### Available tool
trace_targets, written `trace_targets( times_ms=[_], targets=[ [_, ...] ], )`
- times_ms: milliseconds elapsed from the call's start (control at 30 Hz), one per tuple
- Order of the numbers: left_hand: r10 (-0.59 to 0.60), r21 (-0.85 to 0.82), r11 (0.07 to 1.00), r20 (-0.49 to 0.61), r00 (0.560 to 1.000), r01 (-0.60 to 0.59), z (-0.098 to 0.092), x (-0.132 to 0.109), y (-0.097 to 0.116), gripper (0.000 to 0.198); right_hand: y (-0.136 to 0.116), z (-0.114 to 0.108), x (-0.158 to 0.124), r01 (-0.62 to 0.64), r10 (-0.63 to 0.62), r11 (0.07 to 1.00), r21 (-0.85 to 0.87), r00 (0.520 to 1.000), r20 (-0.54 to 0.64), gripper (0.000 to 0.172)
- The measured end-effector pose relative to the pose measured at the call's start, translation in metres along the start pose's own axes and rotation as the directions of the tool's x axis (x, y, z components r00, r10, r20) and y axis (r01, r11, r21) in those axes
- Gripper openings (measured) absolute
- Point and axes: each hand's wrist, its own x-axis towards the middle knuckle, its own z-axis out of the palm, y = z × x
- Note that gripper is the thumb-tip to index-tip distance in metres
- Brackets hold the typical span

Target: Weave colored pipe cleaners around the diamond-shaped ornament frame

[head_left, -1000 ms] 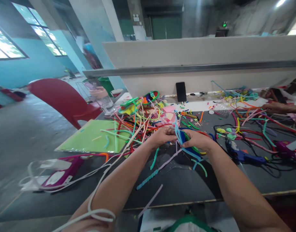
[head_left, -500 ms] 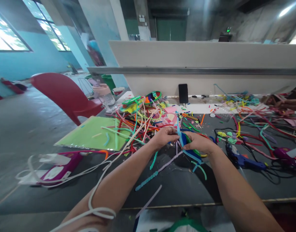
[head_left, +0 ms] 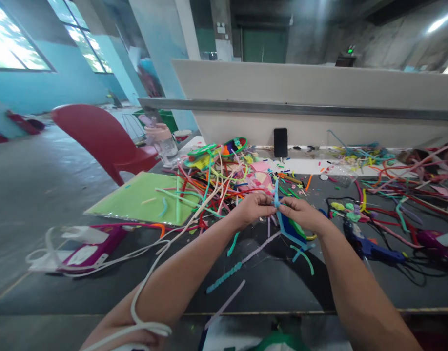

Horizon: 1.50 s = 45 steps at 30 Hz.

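Note:
Above the middle of the dark table, my left hand (head_left: 256, 208) pinches a light-blue pipe cleaner (head_left: 276, 189) between thumb and fingers. My right hand (head_left: 300, 213) pinches the same strip from the other side, and the fingertips of both hands nearly meet. Below them the strip runs along the edge of a blue and green piece (head_left: 293, 233), which hangs tilted under my right hand and is partly hidden by it. A twisted purple and teal pipe cleaner (head_left: 226, 277) lies on the table below my hands, close to the piece.
Tangled pipe cleaners (head_left: 213, 187) heap up beyond my left forearm, beside a green sheet (head_left: 136, 200). A blue glue gun (head_left: 377, 249) with cords lies right. A power strip (head_left: 88, 253) sits left, its white cable crossing my left arm. A phone (head_left: 280, 143) leans against the partition.
My right hand has shifted its grip up from the blue and green piece to the light-blue strip, close to my left fingertips. The view has shifted slightly.

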Motion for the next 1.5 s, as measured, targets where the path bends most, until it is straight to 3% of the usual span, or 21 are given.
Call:
trace_targets(
  times_ms=[100, 233, 333, 433, 600, 767, 900, 1067, 1167, 1267, 1400, 1500],
  targets=[
    [0.005, 0.027, 1.000, -0.048, 0.999, -0.004, 0.001, 0.000, -0.003, 0.029, 0.002, 0.006, 0.002, 0.009, -0.014, 1.000, -0.024, 0.981, -0.191, 0.026],
    [0.019, 0.110, 0.994, -0.067, 0.998, -0.012, 0.004, 0.000, -0.005, 0.032, 0.002, 0.015, 0.005, 0.002, 0.012, 0.999, 0.045, 0.952, -0.307, 0.021],
    [0.022, 0.157, 0.988, -0.143, 0.989, 0.001, 0.007, -0.001, -0.006, 0.026, -0.002, 0.019, 0.006, -0.007, 0.031, 0.998, 0.067, 0.928, -0.371, 0.019],
    [0.033, 0.161, 0.987, -0.173, 0.984, -0.004, 0.005, -0.001, -0.003, 0.025, -0.006, 0.020, 0.005, -0.026, 0.045, 0.998, 0.054, 0.919, -0.392, 0.018],
    [0.043, -0.094, 0.995, 0.009, 0.999, -0.042, -0.009, -0.003, 0.016, 0.037, -0.010, 0.019, 0.000, 0.001, 0.010, 1.000, 0.031, 0.937, -0.351, 0.019],
    [0.125, -0.193, 0.971, -0.080, 0.989, -0.138, -0.012, -0.012, 0.038, 0.038, -0.016, 0.027, -0.002, 0.039, -0.049, 0.998, -0.046, 0.967, -0.250, 0.019],
    [0.247, 0.021, 0.969, -0.122, 0.961, -0.247, -0.008, -0.016, 0.049, 0.026, -0.020, 0.031, -0.002, 0.052, -0.076, 0.993, -0.110, 0.971, -0.226, 0.016],
    [0.526, 0.429, 0.799, -0.160, 0.836, -0.421, -0.009, -0.021, 0.054, 0.016, -0.015, 0.027, -0.002, 0.018, -0.029, 0.999, -0.046, 0.967, -0.254, 0.021],
    [0.621, 0.555, 0.700, -0.162, 0.767, -0.450, -0.010, -0.024, 0.051, 0.014, -0.013, 0.024, -0.001, 0.022, -0.025, 1.000, -0.016, 0.959, -0.281, 0.023],
    [0.666, 0.632, 0.643, -0.180, 0.724, -0.433, -0.015, -0.020, 0.044, 0.016, -0.015, 0.024, -0.002, 0.026, -0.032, 0.999, -0.024, 0.959, -0.281, 0.022],
    [0.643, 0.620, 0.684, -0.264, 0.719, -0.384, -0.021, -0.006, 0.027, 0.020, -0.020, 0.027, -0.002, 0.035, -0.047, 0.998, -0.052, 0.967, -0.250, 0.018],
    [0.505, 0.538, 0.797, -0.345, 0.791, -0.274, -0.016, 0.003, 0.010, 0.023, -0.020, 0.030, -0.001, 0.018, -0.022, 1.000, -0.021, 0.967, -0.252, 0.015]
  ],
)
